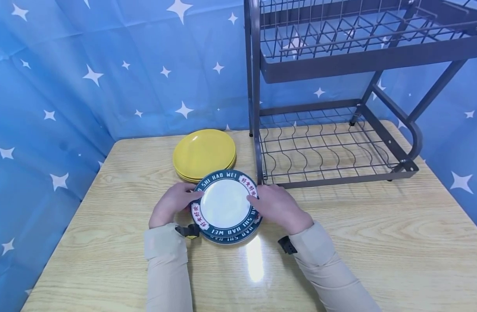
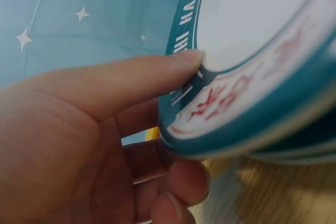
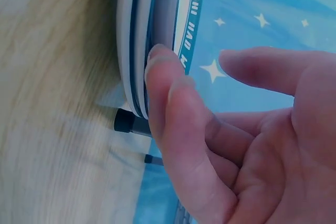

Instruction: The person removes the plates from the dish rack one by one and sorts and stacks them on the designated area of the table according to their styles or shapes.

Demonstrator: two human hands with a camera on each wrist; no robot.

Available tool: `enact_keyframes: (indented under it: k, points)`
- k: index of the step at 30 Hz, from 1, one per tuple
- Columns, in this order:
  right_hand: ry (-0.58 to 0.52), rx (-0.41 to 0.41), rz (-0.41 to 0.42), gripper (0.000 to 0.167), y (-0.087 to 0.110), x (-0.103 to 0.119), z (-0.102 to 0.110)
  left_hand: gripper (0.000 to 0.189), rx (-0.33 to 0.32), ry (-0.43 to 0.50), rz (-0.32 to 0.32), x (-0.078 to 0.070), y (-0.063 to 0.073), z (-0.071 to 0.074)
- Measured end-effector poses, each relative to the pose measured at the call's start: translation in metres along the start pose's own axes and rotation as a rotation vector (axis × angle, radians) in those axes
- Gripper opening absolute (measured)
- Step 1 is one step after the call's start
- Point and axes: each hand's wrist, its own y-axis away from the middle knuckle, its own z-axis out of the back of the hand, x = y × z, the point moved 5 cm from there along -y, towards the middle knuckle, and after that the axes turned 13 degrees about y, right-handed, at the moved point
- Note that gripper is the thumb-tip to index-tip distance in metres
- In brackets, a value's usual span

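A white plate [image 1: 225, 203] with a dark teal rim, white letters and red characters is tilted over similar plates, whose edge [image 1: 232, 238] shows below it. My left hand [image 1: 176, 200] pinches its left rim, thumb on the upper face and fingers underneath. At the right rim is my right hand [image 1: 279, 206]. In the right wrist view the right fingers [image 3: 181, 108] are at the plate edges, while the thumb stands apart from the rim. Behind these plates lies a stack of yellow plates [image 1: 204, 154], partly covered by the teal-rimmed ones.
A dark metal two-tier rack [image 1: 332, 180] stands at the back right, its front left post close to the plates and right hand. The wooden table [image 1: 106, 242] runs to a blue star-patterned curtain [image 1: 137, 78] behind and at both sides.
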Motion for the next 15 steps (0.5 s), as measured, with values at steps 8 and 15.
enact_keyframes:
  k: [8,15]
  points:
    - [0.111,-0.003,0.007,0.037,0.0038,-0.0015,0.0001,0.025,0.019,-0.012,-0.019,-0.0022,-0.0008,-0.0018]
    - [0.079,0.01,0.036,0.038,0.0031,-0.0006,-0.0004,0.026,-0.006,-0.024,-0.008,-0.0013,-0.0001,0.001]
